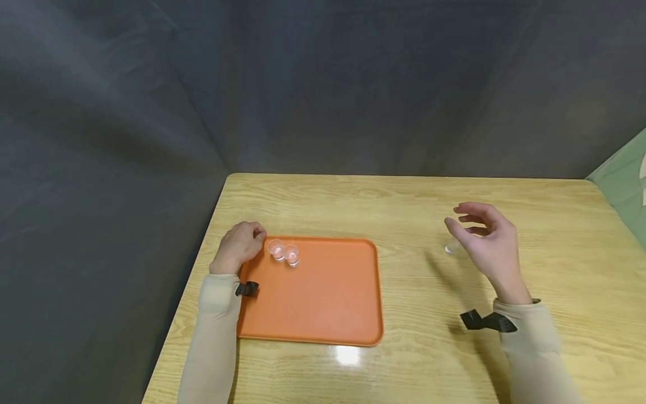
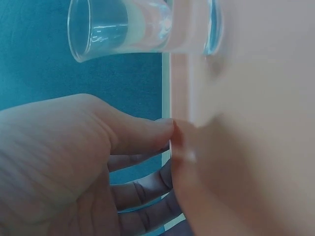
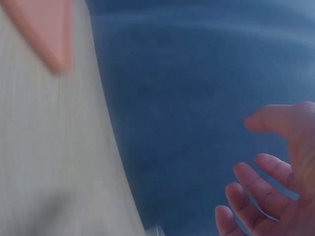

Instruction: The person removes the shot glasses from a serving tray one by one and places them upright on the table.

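My left hand [image 1: 238, 246] pinches the rim of an orange tray [image 1: 323, 297] at its far left corner. In the left wrist view, the thumb [image 2: 142, 133] lies on the rim with fingers curled at its outer side. Two small clear shot glasses [image 1: 277, 251] stand upright close together on the tray, just right of that hand. My right hand [image 1: 490, 242] hovers over the table on the right, thumb and fingers spread apart with nothing between them. Below and partly behind it stands another clear glass [image 1: 449, 248], whose edge also peeks into the right wrist view.
The light wooden table [image 1: 419, 365] runs on around the tray. Dark cloth [image 1: 353, 90] hangs along its far and left sides. Something pale green [image 1: 626, 179] shows past the right edge. Each sleeve carries a black wrist mount [image 1: 488, 321].
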`<state>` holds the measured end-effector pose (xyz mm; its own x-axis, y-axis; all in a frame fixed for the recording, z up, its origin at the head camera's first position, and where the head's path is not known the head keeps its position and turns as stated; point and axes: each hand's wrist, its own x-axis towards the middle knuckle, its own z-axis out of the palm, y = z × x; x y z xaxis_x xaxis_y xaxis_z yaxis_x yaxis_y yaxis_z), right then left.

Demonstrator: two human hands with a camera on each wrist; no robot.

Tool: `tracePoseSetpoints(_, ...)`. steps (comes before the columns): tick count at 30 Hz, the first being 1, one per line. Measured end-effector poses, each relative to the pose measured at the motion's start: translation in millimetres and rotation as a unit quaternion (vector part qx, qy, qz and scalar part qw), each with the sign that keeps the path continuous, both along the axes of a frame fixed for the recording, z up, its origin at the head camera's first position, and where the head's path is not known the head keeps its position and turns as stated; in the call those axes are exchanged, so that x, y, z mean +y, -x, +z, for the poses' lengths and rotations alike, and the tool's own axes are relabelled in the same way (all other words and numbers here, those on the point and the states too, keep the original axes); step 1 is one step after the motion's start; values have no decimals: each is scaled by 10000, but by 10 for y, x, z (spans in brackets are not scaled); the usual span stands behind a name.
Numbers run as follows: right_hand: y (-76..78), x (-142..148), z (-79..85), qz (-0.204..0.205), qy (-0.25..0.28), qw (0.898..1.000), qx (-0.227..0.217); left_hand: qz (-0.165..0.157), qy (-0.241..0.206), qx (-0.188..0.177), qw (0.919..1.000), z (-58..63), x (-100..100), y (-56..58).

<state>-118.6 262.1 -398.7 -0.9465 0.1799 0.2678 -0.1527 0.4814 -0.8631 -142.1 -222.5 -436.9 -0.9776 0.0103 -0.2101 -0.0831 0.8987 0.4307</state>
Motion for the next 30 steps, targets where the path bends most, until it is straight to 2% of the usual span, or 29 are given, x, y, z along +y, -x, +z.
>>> tracePoseSetpoints(9, 35, -729, 96, 1123, 275, 9930, 257, -107, 7, 96, 9999, -2, 21, 33)
tracePoseSetpoints(13, 55, -1054, 94, 1589, 306, 9868, 2, -200, 22, 255, 9995, 3, 30, 64)
tracePoseSetpoints(17, 43, -1400, 25, 2033, 393, 9776, -367, -234, 55, 150, 9996, 5, 32, 83)
tracePoseSetpoints(24, 38, -1973, -140, 2706, 560, 9582, -745, -241, 97, 107, 9996, 10, -8, 102)
tracePoseSetpoints(30, 17, -2287, -252, 3021, 371, 9443, -1253, -192, 148, 82, 9997, 5, -55, 75)
